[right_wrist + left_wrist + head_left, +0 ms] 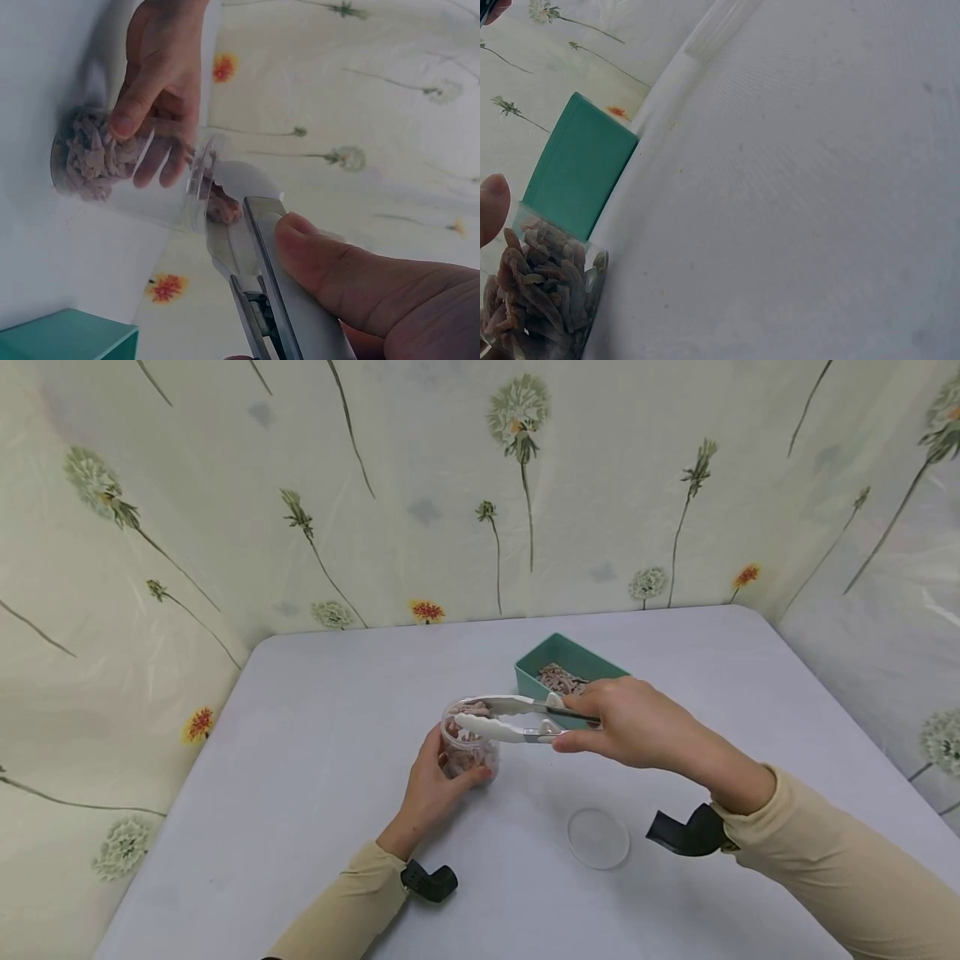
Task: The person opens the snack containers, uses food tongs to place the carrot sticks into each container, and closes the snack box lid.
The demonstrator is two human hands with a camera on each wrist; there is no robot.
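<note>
My left hand grips the side of a clear jar standing on the table, partly filled with brownish dried strips. In the right wrist view, its thumb and fingers curl round the jar wall. My right hand holds metal tongs with white scalloped tips, thumb on one arm and the other fingers on the far side. The tips are at the jar's mouth, with a clump of strips between them.
A green rectangular container holding more strips stands behind the jar, partly hidden by the right hand and tongs. A clear round lid lies flat on the white-covered table, near the right forearm. A floral curtain surrounds the back and sides.
</note>
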